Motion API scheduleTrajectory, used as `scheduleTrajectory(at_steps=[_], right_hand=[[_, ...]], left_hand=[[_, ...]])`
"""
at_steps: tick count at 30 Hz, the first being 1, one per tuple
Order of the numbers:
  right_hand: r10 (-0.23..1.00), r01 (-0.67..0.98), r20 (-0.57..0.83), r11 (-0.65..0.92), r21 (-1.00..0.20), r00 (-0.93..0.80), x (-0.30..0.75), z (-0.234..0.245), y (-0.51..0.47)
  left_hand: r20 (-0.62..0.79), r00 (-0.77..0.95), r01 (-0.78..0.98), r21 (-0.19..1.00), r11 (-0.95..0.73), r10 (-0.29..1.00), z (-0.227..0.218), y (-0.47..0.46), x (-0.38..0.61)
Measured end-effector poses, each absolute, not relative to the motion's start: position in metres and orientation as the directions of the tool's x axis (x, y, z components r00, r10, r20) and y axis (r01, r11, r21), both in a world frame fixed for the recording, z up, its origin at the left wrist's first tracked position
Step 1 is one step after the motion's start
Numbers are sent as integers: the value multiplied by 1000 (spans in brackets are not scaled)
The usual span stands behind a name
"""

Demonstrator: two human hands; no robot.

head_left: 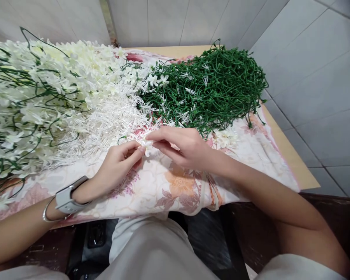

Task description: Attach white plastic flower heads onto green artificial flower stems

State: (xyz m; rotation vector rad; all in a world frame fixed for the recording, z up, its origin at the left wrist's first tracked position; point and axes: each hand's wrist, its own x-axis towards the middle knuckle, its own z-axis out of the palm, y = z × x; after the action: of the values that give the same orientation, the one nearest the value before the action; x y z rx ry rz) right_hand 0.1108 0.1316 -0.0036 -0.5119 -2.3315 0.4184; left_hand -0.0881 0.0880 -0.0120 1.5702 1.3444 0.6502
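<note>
I saw the left hand (pixel 116 165) and right hand (pixel 182 146) pinched together on one small white flower piece (pixel 147 147), above the floral cloth (pixel 169 186). Farther left lay white flowers (pixel 46 93), farther right green stems (pixel 216 85).

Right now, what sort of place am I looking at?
Probably a home or small workshop bench for assembling artificial flowers: a heap of green plastic stems, piled white fabric blossoms, a floral cloth over the table, tiled walls.
</note>
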Motion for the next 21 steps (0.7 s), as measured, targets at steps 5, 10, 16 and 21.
scheduleTrajectory(at_steps=[5,10,16,21], right_hand=[[542,300,445,809,-506,-713,109,-4,129],[529,347,429,832,-433,-732,107,-11,131],[525,381,477,847,-370,-705,106,-14,129],[474,375,474,880,-293,-742,106,-16,129]], left_hand=[[-128,256,497,868,-17,958,-16,88,-88],[-92,294,550,830,-89,951,-13,85,-88],[-68,329,564,814,-138,942,-15,85,-88],[-61,346,578,800,-161,936,-16,85,-88]])
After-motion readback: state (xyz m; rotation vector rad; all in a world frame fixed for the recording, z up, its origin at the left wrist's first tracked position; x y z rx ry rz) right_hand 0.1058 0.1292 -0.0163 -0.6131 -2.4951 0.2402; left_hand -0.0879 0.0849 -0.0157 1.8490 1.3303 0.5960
